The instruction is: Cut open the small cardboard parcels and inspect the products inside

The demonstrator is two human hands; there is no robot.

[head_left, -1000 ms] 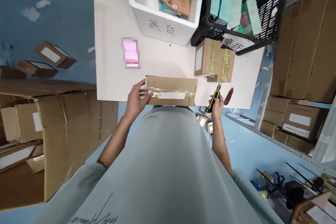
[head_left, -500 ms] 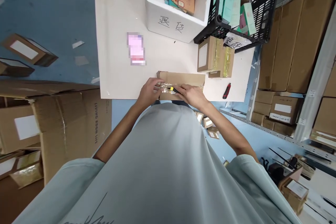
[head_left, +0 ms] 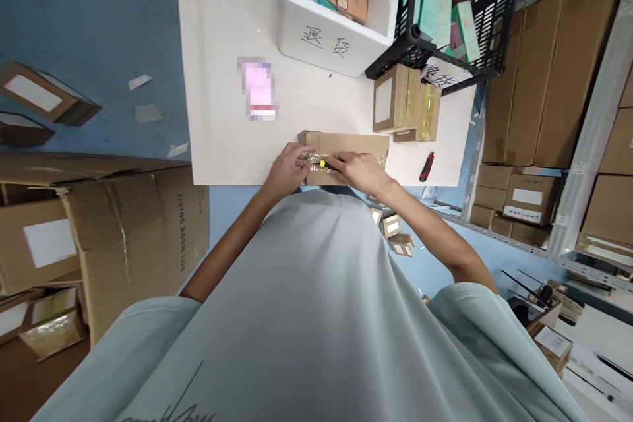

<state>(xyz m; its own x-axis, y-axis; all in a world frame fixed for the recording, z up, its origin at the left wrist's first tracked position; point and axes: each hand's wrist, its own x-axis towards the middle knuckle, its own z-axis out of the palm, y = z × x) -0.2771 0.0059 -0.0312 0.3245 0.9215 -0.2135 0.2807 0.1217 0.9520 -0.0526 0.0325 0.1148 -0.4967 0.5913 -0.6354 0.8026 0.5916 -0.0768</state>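
A cardboard box (head_left: pixel 353 142) with clear, shiny tape along its top lies at the table's front edge, close to my body. My left hand (head_left: pixel 288 170) grips the box's left end, fingers curled over the tape and edge. My right hand (head_left: pixel 363 170) is closed around a small black cutter-like tool with a yellow tip (head_left: pixel 323 163), held low over the taped seam. Its fingers hide most of the tool, so the exact kind is unclear. Off to the right on the table is a red and black utility knife (head_left: pixel 426 166).
Two taped cardboard boxes (head_left: pixel 390 102) stand behind to the right. Farther back are a white foam bin (head_left: pixel 316 46) of booklets and a black crate (head_left: pixel 420 46) of green boxes. A blurred pink item (head_left: pixel 260 86) lies left. Large cartons (head_left: pixel 143 237) and shelving (head_left: pixel 573 171) flank the table.
The camera view has shifted slightly. Both hands stay at the box, and the yellow-tipped tool stays at the seam with little visible movement.
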